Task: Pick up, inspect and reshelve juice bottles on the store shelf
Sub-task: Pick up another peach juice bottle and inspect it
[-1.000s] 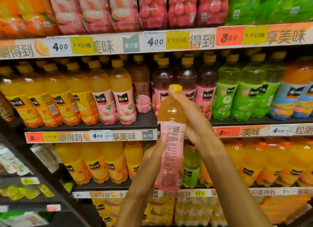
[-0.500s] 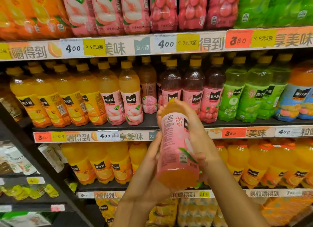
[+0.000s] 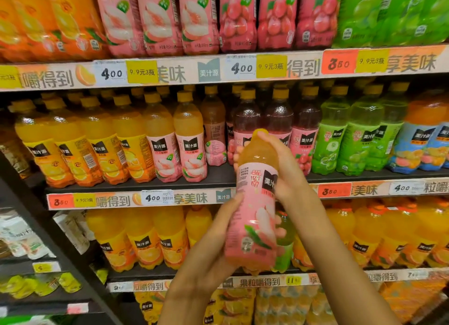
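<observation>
- We hold 1 peach juice bottle (image 3: 255, 203) in front of the shelves, clear of the rows, its yellow cap (image 3: 260, 132) up and tipped slightly right.
- Step in hand, as we judge it: inspection. To do it well, we turn the bottle slowly about its long axis so the whole pink label (image 3: 257, 218) passes the eye, and keep it near upright so the print reads straight.
- Our right hand (image 3: 283, 164) wraps the orange shoulder and neck from the right, fingers curled round the far side, thumb near the cap.
- Our left hand (image 3: 218, 242) cups the lower label and base from the left, palm against the plastic, fingers curled behind; their tips show on the bottle's right edge.
- Both hands grip the bottle; neither is spread or free. The bottle sits between them, right hand high, left hand low.
- A firm upper grip steers the turn; the lower hand should bear the weight, since the label film likely slides under the fingers.
- For reshelving, we judge the home row to be the peach bottles (image 3: 178, 152) on the middle shelf (image 3: 136, 185), up and left of the hands. A dark gap shows just right of them, behind the held bottle's top.
- Neighbouring red-juice bottles (image 3: 305, 130) stand close there; we would enter straight and base-first.
</observation>
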Demonstrator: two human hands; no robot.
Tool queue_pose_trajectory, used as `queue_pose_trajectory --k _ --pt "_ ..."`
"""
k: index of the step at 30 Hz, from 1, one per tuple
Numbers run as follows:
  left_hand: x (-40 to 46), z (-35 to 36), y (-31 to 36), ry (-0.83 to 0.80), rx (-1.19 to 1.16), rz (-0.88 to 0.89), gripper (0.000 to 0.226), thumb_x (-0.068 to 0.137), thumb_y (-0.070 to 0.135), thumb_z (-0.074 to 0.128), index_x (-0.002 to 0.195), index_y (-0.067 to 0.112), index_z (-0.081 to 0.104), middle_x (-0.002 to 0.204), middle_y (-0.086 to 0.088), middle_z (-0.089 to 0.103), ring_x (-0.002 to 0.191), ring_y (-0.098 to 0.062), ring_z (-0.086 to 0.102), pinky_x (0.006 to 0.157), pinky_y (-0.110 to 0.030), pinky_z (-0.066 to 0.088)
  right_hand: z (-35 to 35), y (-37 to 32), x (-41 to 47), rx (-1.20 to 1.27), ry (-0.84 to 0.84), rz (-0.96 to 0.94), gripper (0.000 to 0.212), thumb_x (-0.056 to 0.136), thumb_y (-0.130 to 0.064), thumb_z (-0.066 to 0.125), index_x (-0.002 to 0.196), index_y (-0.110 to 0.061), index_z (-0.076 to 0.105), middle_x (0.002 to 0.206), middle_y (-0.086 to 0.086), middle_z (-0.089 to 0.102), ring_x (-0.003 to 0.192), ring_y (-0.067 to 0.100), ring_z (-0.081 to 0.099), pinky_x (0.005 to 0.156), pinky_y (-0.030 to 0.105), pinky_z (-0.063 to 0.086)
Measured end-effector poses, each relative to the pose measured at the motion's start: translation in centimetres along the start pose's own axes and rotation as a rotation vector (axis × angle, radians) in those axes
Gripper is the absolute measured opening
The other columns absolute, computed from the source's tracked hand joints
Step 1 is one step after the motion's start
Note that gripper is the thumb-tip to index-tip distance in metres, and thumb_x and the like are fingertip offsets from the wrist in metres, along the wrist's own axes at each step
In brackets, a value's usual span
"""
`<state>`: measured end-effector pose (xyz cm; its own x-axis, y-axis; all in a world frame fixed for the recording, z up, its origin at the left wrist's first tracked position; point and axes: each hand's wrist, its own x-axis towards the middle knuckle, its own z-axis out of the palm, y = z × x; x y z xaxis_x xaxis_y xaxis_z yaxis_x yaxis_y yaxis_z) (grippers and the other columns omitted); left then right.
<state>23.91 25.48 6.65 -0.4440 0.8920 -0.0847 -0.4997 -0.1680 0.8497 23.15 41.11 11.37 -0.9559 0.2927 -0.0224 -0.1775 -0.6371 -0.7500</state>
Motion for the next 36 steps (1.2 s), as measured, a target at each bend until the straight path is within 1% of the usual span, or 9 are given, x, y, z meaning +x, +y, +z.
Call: queue_pose_trajectory --k 3,6,11,15,21,26,30,33,36 --pt "0.0 -0.8 0.2 0.075 0.258 0.044 0.053 0.075 0.063 0.059 0.106 0.021 0.071 0.106 -0.016 0.070 0.093 -0.028 0.069 0.083 -0.041 0.055 0.3 -0.9 -0.4 -0.155 -0.016 -0.135 0.022 0.080 -0.032 0.065 0.077 -0.010 0.069 0.077 0.012 0.069 0.069 0.025 0.068 0.074 0.038 0.056" --pt "0.1 -1.3 -0.1 0.107 0.292 0.086 0.055 0.072 0.065 0.065 0.107 0.023 0.070 0.107 -0.017 0.070 0.090 -0.027 0.069 0.079 -0.038 0.055 0.7 -0.7 -0.6 -0.312 -0.005 -0.223 0.027 0.085 -0.035 0.064 0.086 -0.009 0.070 0.089 0.017 0.067 0.084 0.030 0.064 0.094 0.048 0.048" --pt "0.6 -1.2 -0.7 0.146 0.267 0.215 0.057 0.070 0.064 0.066 0.105 0.019 0.070 0.097 -0.017 0.072 0.084 -0.023 0.070 0.069 -0.029 0.055 1.9 -1.0 -1.4 -0.490 -0.020 -0.307 0.022 0.088 -0.043 0.060 0.088 -0.024 0.070 0.081 -0.004 0.073 0.079 0.011 0.069 0.072 0.027 0.053" --pt "1.1 -1.2 -0.9 0.193 0.370 0.337 0.046 0.074 0.058 0.062 0.107 0.026 0.067 0.100 -0.008 0.073 0.093 -0.019 0.070 0.073 -0.023 0.055 1.6 -0.7 -1.9 -0.639 -0.145 -0.382 0.031 0.085 -0.043 0.061 0.106 -0.021 0.065 0.091 -0.008 0.072 0.087 0.005 0.067 0.072 0.019 0.050" --pt "2.0 -2.0 -1.3 0.220 0.506 0.520 0.036 0.087 0.027 0.055 0.123 0.026 0.053 0.117 0.012 0.067 0.109 -0.006 0.063 0.083 -0.014 0.048 0.9 -0.6 -3.1 -0.640 -0.283 -0.587 0.035 0.083 -0.030 0.065 0.117 -0.024 0.061 0.114 0.001 0.069 0.104 0.015 0.065 0.080 0.024 0.052" --pt "2.5 -2.3 -1.7 0.273 0.529 0.615 0.066 0.075 0.056 0.066 0.130 0.026 0.045 0.126 0.016 0.061 0.116 -0.004 0.057 0.088 -0.013 0.045 0.5 -0.7 -4.3 -0.695 -0.477 -0.596 0.044 0.076 -0.019 0.071 0.118 -0.028 0.060 0.118 -0.002 0.064 0.112 0.023 0.061 0.089 0.033 0.049" --pt "2.6 -2.4 -1.8 0.308 0.543 0.647 0.076 0.063 0.070 0.066 0.123 0.026 0.048 0.118 0.021 0.064 0.111 0.000 0.059 0.085 -0.012 0.046 0.7 -1.6 -5.5 -0.777 -0.626 -0.579 0.049 0.070 -0.013 0.074 0.115 -0.025 0.058 0.117 0.016 0.056 0.110 0.029 0.058 0.088 0.039 0.051" --pt "2.5 -2.2 -1.4 0.266 0.556 0.669 0.073 0.067 0.066 0.063 0.124 0.023 0.047 0.117 0.024 0.063 0.109 0.003 0.059 0.083 -0.009 0.046 1.1 -2.4 -5.6 -0.786 -0.655 -0.577 0.052 0.070 -0.020 0.079 0.116 -0.018 0.055 0.114 0.018 0.055 0.107 0.026 0.057 0.087 0.036 0.050" --pt "2.0 -2.3 -0.7 0.143 0.514 0.656 0.064 0.077 0.047 0.058 0.128 0.012 0.046 0.121 0.016 0.064 0.110 0.000 0.059 0.084 -0.009 0.046 1.2 -3.0 -5.0 -0.694 -0.645 -0.548 0.052 0.076 -0.037 0.076 0.118 -0.015 0.054 0.116 0.002 0.061 0.110 0.019 0.058 0.090 0.031 0.047"
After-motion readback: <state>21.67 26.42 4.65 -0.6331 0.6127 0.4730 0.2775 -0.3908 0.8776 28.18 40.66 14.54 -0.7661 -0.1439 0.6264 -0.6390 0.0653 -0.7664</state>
